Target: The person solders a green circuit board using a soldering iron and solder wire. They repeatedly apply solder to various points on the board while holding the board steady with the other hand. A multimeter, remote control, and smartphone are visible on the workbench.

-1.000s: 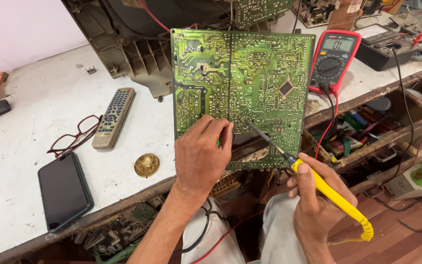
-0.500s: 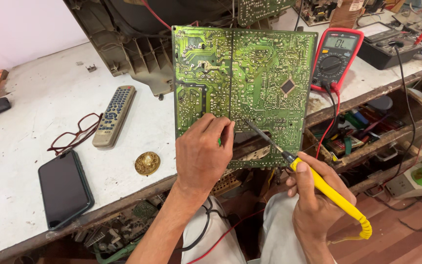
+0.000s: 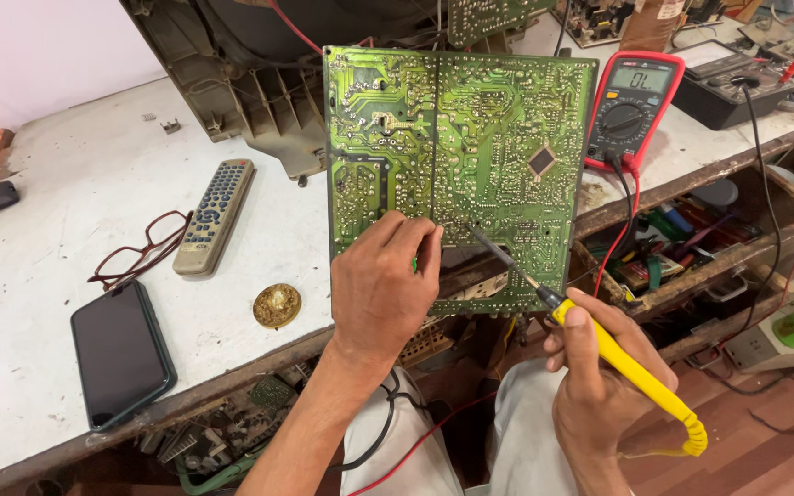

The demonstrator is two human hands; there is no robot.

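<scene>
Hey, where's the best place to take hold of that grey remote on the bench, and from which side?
Grip the remote across its narrow width, about mid-length, coming from above. It lies flat, button side up, its long sides bare. The glasses lie close at its lower left, so approaching from the right side looks clearer.

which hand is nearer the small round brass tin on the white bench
Left. The left hand rests on the green circuit board, just right of the round brass tin; the right hand is farther right.
</scene>
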